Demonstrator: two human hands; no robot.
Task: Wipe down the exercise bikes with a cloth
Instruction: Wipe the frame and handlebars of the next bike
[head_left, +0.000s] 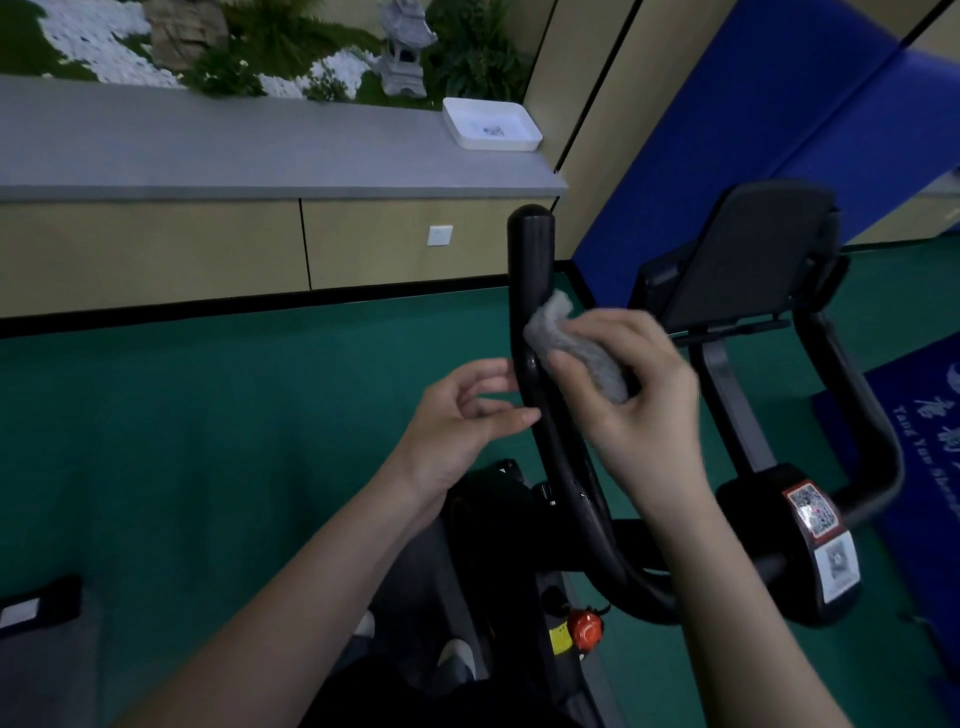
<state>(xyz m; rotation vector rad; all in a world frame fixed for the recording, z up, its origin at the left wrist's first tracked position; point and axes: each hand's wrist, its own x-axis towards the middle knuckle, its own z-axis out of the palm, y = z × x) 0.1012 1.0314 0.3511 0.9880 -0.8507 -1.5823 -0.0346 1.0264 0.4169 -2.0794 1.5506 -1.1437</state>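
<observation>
A black exercise bike fills the lower right of the head view. Its left handlebar (531, 270) rises toward the wall, and its console (748, 254) stands to the right. My right hand (639, 395) grips a grey cloth (571, 348) and presses it against the right side of that handlebar. My left hand (462, 421) is on the bar's left side, with relaxed fingertips touching it just below the cloth. A red knob (584, 630) sits low on the frame.
A grey ledge (208, 150) runs along the wall, carrying a white tray (493, 124). Blue mats (737, 130) lean behind the bike, and another blue mat (930, 467) lies on the green floor at right. QR stickers (818, 512) mark the right handlebar mount.
</observation>
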